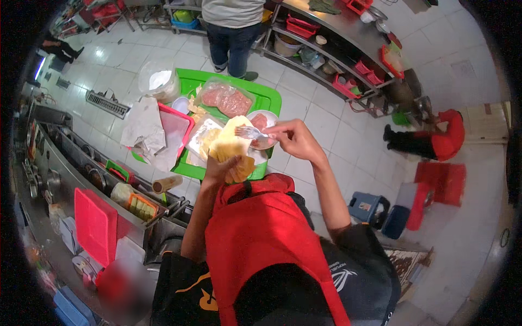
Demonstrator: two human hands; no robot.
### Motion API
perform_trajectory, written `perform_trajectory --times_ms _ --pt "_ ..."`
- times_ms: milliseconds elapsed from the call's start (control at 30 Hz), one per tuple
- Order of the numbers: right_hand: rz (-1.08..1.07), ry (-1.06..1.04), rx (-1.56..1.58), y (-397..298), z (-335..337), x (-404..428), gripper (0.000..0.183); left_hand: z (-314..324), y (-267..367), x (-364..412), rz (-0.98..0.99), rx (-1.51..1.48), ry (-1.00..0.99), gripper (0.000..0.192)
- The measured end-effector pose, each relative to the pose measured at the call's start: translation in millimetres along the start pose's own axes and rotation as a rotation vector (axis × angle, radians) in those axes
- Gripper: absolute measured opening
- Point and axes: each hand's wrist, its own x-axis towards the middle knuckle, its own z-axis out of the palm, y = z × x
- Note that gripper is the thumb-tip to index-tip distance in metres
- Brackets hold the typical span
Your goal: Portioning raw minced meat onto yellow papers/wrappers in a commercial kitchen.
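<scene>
My left hand [222, 168] holds a fanned stack of thin yellowish wrappers [236, 157] at the near side of a green plastic lid [269, 95]. In my right hand [294, 138] is a fork [249, 133], its tines over the top wrapper. Just beyond the fork a white bowl [272, 117] holds pinkish minced filling. A clear bag of pink ground meat [232, 102] lies farther back on the lid. Left of the wrappers sits a clear tray [195, 136] with white powder and wrapper pieces.
A pink tray [189, 122] with pale sheets overlaps the lid's left side. Behind it stands a clear tub of white powder [163, 83]. A person [234, 36] stands beyond the lid, near steel shelves [318, 51]. Another person in red [446, 134] is at right. Steel kitchen units line the left.
</scene>
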Motion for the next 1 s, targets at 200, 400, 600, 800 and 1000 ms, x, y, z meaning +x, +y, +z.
perform_trajectory --times_ms 200,400,600,800,1000 --pt "0.030 -0.084 0.037 -7 -5 16 0.039 -2 8 4 0.186 0.182 -0.081 0.048" --pt "-0.170 0.088 -0.030 -17 25 2 0.053 -3 14 -4 -0.001 -0.268 -0.041 0.053" --pt "-0.165 0.067 0.108 7 10 -1 0.036 -25 5 -7 -0.183 -0.776 -0.109 0.047" --pt "-0.147 0.046 0.082 -17 8 9 0.022 25 27 -7 -0.130 -0.540 -0.181 0.047" --pt "-0.265 0.122 -0.316 -18 28 15 0.027 25 17 -1 -0.137 -0.450 -0.133 0.052"
